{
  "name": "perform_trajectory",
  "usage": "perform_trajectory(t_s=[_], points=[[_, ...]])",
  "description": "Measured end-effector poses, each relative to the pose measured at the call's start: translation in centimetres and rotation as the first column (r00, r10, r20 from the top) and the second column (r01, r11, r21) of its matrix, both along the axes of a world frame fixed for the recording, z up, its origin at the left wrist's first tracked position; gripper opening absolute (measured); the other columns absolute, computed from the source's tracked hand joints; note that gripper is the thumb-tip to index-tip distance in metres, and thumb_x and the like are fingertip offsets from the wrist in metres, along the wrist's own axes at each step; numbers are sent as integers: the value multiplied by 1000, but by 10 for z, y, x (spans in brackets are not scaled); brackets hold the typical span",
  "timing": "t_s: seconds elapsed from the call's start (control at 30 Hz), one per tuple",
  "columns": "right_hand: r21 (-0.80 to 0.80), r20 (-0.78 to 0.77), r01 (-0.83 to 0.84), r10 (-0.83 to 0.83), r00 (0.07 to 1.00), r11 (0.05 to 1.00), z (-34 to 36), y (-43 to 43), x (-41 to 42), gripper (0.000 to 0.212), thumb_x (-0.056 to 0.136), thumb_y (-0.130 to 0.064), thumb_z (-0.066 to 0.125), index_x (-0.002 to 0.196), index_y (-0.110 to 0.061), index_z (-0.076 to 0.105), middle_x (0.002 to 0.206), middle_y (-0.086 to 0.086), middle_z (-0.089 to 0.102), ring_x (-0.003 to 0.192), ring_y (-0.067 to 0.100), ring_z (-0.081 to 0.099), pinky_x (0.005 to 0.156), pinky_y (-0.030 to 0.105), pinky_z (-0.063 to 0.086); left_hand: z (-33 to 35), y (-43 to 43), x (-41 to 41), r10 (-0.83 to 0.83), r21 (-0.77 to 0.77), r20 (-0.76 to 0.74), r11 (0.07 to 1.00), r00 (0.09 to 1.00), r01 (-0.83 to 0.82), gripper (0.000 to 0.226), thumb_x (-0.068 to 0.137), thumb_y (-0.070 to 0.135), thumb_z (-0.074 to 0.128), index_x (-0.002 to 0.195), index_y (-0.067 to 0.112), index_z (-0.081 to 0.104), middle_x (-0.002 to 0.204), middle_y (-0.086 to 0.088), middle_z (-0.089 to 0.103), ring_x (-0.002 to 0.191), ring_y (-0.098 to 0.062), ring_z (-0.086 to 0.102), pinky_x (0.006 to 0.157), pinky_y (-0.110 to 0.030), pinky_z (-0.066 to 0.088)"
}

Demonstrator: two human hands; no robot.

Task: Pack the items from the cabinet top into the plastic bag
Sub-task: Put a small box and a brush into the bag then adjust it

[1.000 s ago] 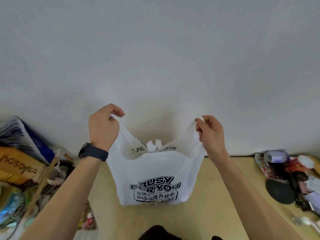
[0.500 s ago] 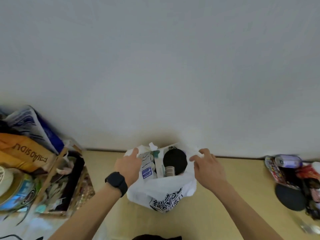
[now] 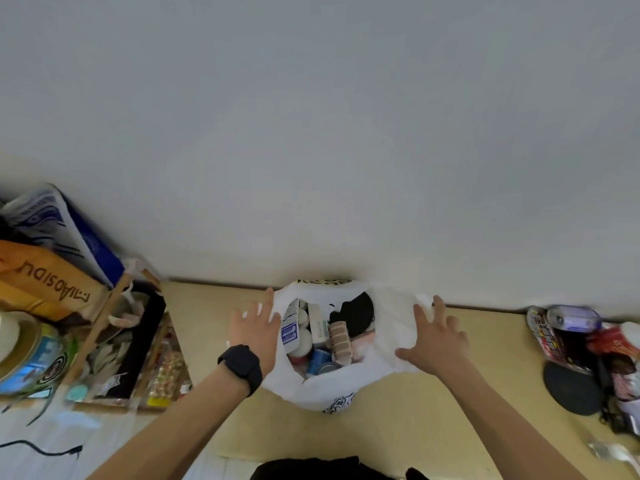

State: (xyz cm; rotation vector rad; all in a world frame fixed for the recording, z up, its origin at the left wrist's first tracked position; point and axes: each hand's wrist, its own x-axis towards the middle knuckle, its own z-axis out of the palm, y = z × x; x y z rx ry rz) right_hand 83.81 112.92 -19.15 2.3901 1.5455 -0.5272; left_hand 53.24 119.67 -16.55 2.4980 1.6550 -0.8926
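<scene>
Left grip (image 3: pixel 254 329); right grip (image 3: pixel 438 341); fingers splayed

The plastic bag (image 3: pixel 391 327) was white with black print, the cabinet top (image 3: pixel 408 420) pale yellow, the wall (image 3: pixel 311 133) off-white, the watch (image 3: pixel 242 367) black.

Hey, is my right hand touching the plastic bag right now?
Touching. The head view shows the right hand lying on the right side of the white plastic bag, fingers spread, with plastic bunched under the fingertips.

Plastic bag (image 3: pixel 389 325) lower, mouth wider
</scene>
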Motion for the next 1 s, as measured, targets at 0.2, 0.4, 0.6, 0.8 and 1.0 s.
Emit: perform_trajectory(t_s=[0.2,0.4,0.6,0.8,1.0], points=[[492,-30,-56,81,996,869,-1,-37,-11,67,79,-54,69,140,-36,47,164,8,10,150,31,11,110,51,34,7,-9,73,-197,24,276,980,941,199,55,91,47,48,141,24,43,156,-9,24,146,-32,11,114,-56,10],[610,-320,160,56,946,776,-14,-83,-11,48,87,-46,66,133,-37,56,161,-5,28,145,22,26,112,40,36,1,-24,154,-320,19,402,940,858,342,52,91,46,48,139,27,43,147,-3,41,139,-27,30,110,-49,27],[628,-540,602,-282,793,493,-20,-157,31,35,86,-29,74,120,-33,65,144,-22,48,132,0,42,103,20,37,17,-41,258,-486,329,652,873,582,360,33,80,28,68,109,16,59,114,-3,62,100,-25,61,76,-39,53],[465,-554,811,-597,580,356,-51,-232,111,35,87,-29,71,122,-28,63,141,-16,53,129,11,48,100,25,39,-2,-84,376,-528,179,675,795,515,579,35,83,29,61,117,21,56,119,0,58,106,-25,57,82,-39,47],[213,-535,939,-771,344,271,-92,-281,200,50,91,-34,65,136,-23,49,146,-5,50,132,20,43,98,27,39,-75,-133,460,-544,-157,540,685,642,712,49,91,36,50,138,26,41,142,2,44,126,-22,45,95,-37,43]])
